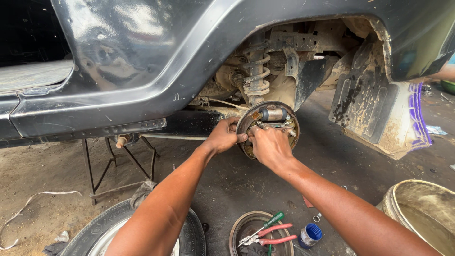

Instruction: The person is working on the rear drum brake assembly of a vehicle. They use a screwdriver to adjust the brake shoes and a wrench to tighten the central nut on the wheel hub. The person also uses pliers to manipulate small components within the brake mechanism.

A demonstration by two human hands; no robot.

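Note:
A round rusty brake backing plate (289, 119) with a grey wheel cylinder (273, 114) sits bare in the rear wheel arch of a dark car. My left hand (222, 136) grips the plate's left edge. My right hand (268, 144) presses on the parts at the plate's middle, fingers curled; what they pinch is hidden. A coil spring (256, 76) hangs above the plate.
A metal stand (108, 166) props the car body. On the ground lie a removed wheel (102, 230), a brake drum (241, 228) holding red-handled pliers (275, 235) and a green screwdriver (274, 219), a blue cap (311, 233) and a dirty bucket (422, 208). A mud flap (365, 104) hangs right.

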